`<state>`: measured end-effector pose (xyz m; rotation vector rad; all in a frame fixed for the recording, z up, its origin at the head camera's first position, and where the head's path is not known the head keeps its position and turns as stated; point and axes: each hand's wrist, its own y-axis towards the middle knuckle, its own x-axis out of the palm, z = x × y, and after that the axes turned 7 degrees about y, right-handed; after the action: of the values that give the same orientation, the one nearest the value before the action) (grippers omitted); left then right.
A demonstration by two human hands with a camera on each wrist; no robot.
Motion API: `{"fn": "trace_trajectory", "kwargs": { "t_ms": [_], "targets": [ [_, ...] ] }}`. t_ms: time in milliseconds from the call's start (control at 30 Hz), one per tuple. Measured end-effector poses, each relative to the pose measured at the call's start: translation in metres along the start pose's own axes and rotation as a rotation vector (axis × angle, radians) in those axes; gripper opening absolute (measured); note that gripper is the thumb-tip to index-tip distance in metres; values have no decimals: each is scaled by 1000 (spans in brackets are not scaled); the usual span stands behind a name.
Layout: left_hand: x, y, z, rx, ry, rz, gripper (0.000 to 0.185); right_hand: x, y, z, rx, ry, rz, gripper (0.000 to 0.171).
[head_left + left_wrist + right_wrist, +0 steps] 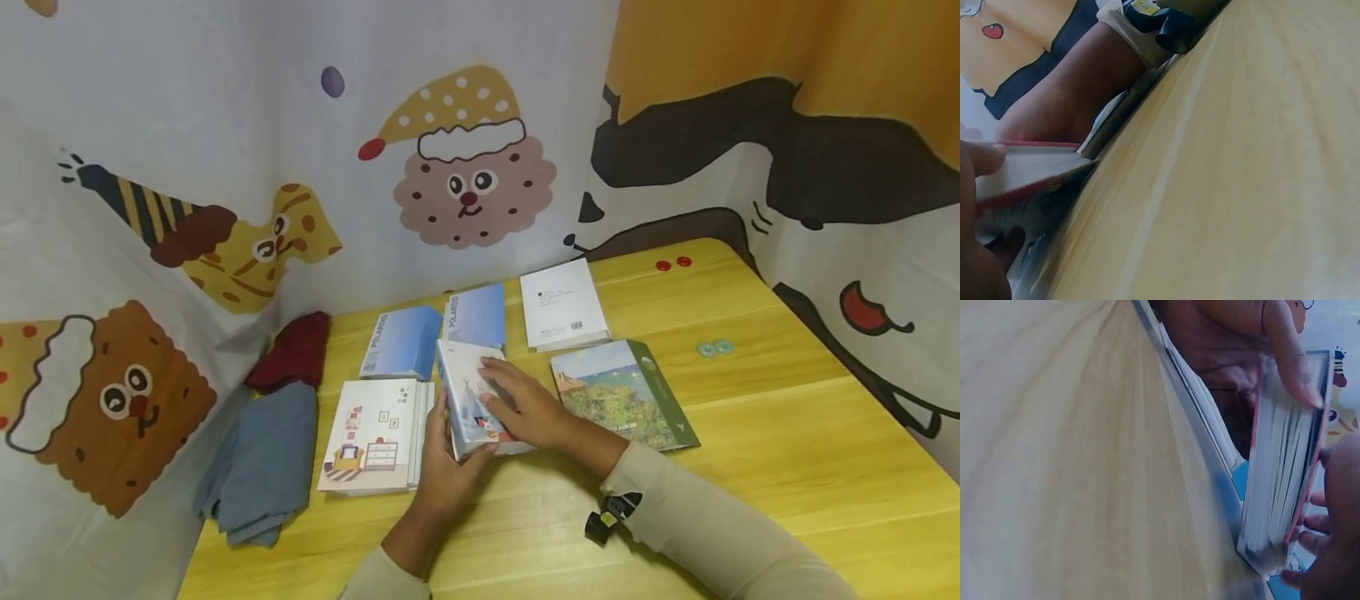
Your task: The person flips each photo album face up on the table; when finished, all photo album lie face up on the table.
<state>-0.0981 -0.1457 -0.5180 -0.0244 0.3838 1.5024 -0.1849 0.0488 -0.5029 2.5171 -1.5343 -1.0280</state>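
Step in hand: judging by the grip, the small illustrated book (476,400) is being steadied between both hands near the middle of the yellow wooden table (750,433) — lifted at its left edge, tilted rather than flat.
Left hand (444,467): curled round the book's near-left corner, thumb on the page edge in the right-wrist view, fingers under the cover.
Right hand (525,404): laid over the cover with fingers fairly straight, pressing it down; whether the thumb hooks the far edge I cannot tell.
Book's place: between the room-picture book (371,433) on its left and the landscape-cover book (622,392) on its right, just in front of two blue books (405,342).
Next move, as I judge it: setting it flat or squaring it with the others calls for a slow lowering of the raised edge — the glossy cover could slip under a flat palm.
Materials: the book has a stiff, shiny cover with a red-pink border and a thick block of white pages, seen edge-on in the right-wrist view (1282,481).
Table surface: smooth pale planks with faint grain.
Other shapes: a white book (562,304) lies face down farther back; folded grey-blue cloth (262,458) and dark red cloth (296,350) lie soft and rumpled at the left edge.
Small bits: two red dots (672,263) and two pale green rings (715,347), well apart from the hands.
Backdrop: printed cartoon fabric (465,167), hanging loose.
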Motion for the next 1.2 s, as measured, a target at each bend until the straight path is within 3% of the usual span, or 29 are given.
{"fn": "trace_trajectory", "kwargs": {
  "t_ms": [167,400,533,767,967,1200],
  "targets": [
    [-2,1,0,37,104,48,114,1,1,1,60,-15,-37,55],
    [-4,3,-2,29,65,-3,124,1,-1,1,118,-35,-73,59],
    [-3,3,-2,36,62,4,119,1,-1,1,107,-54,-86,59],
    [-1,4,0,11,162,102,110,1,-2,-1,109,-99,-138,61],
    [0,2,0,-8,365,193,101,1,-3,0,62,-162,-159,58],
    [-2,2,-1,-32,413,170,96,3,-3,-2,62,-218,-160,59]
  ]
}}
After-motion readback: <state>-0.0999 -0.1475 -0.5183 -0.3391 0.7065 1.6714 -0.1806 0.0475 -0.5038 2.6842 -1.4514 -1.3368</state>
